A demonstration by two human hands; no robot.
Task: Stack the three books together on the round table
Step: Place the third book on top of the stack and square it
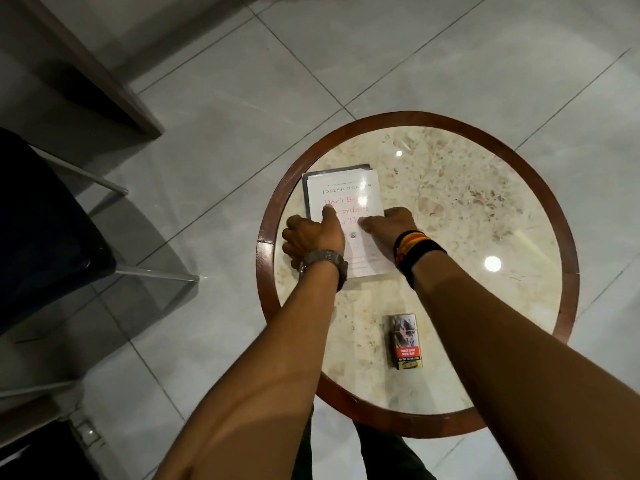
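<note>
Two bare forearms reach up from the bottom of the frame toward a stack of books (346, 216) lying on the left part of a round table (568, 306), which fills the centre and right of the picture. At the far left, a dark chair (38, 230) with thin metal legs stands on the pale tiled floor (214, 112), and a brown furniture edge (114, 88) crosses the upper left corner. Moving right, the left hand (310, 237), with a metal wristwatch (323, 266) on its wrist, sits at the left edge of the stack: its thumb lies on the white top cover while the fingers curl down over the side, though whether they grip or only press cannot be told. The top book shows a white cover with an author's name in dark letters and a title in red, partly hidden by the hands; a darker cover edge peeks out beneath it along the upper and left sides, and how many books lie underneath is unclear. Just right of that, the right hand (388, 223), wearing a black, red and yellow wristband (415, 251), rests on the right edge of the cover with fingers bent loosely, holding nothing that can be seen. Lower down, near the front of the marble-patterned tabletop, a small printed pack (406, 341) lies flat, well apart from the books.
</note>
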